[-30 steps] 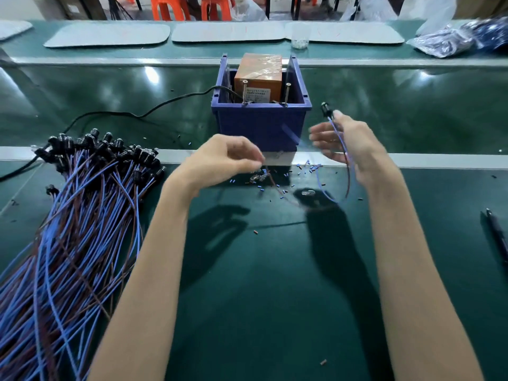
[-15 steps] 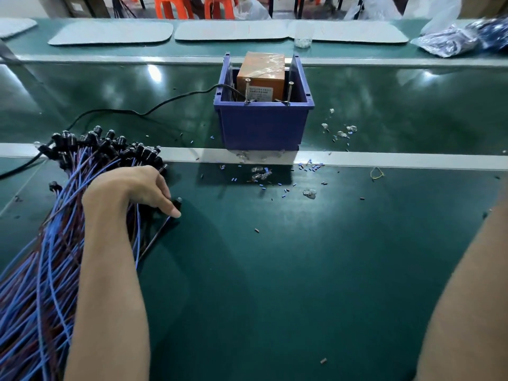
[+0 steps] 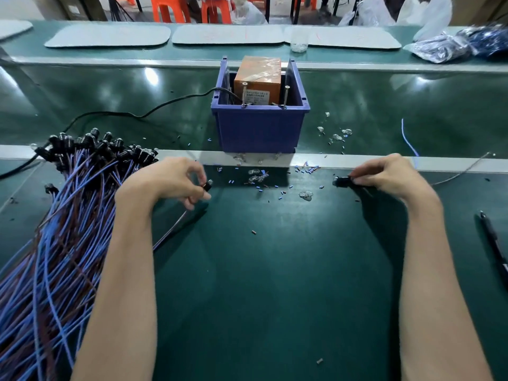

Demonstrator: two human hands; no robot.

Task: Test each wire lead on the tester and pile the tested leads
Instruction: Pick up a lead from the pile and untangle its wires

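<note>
The tester is an orange box [image 3: 258, 75] standing in a blue bin [image 3: 261, 130] at the middle of the green bench, with two metal posts [image 3: 244, 95] on the bin's front rim. A big pile of blue and brown wire leads [image 3: 68, 215] with black sockets lies at the left. My left hand [image 3: 170, 182] pinches the black socket of one lead [image 3: 208, 186] just right of the pile, and its wire trails down-left. At the right, my right hand [image 3: 390, 177] pinches another lead's black socket [image 3: 341, 182], whose blue wire [image 3: 409, 141] and a thin second wire run off behind the hand.
Loose small bulbs [image 3: 305, 195] and wire offcuts are scattered in front of the bin. A black cable [image 3: 110, 114] runs left from the bin. A dark pen [image 3: 492, 237] lies at the right edge. Plastic bags [image 3: 445, 46], pale mats and a cup [image 3: 299, 43] sit at the back.
Both hands held one lead near the tester a second ago. My left hand then reached into the pile and has brought a lead toward the middle. My right hand swung right, out of view, and is back holding a socket.
</note>
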